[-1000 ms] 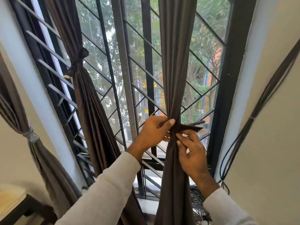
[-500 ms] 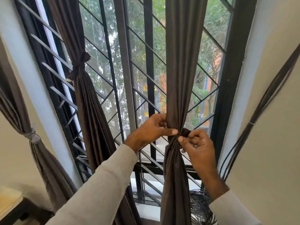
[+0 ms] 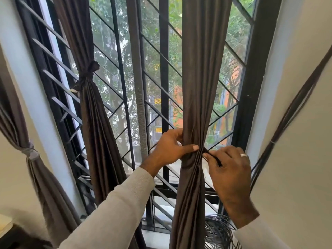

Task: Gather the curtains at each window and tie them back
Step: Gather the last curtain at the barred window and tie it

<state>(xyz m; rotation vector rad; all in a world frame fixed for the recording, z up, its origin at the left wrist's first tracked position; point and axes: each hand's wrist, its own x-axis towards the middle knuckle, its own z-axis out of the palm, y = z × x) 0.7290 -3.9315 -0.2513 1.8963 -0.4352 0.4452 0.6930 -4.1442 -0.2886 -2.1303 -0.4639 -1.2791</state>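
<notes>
Now curtain (image 3: 201,87) bunched between both hands (image 3: 170,150).

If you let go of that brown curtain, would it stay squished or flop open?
Probably flop open: the curtain hangs in soft folds, pinched narrow only where the left hand grips it. It looks smooth, maybe slippery, so the tie in the right hand must hold it.

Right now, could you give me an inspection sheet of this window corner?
Surface: wooden table corner, lower left.
Job's things: right curtain gathered, tie strap not yet fastened; middle curtain and left curtain already tied.
Clutter: nothing seen.
Fingers: left hand grips the gathered curtain; right hand pinches the strap.
Cables: black bundle along the wall; coil below.
Surroundings: black window grille, trees outside.
</notes>
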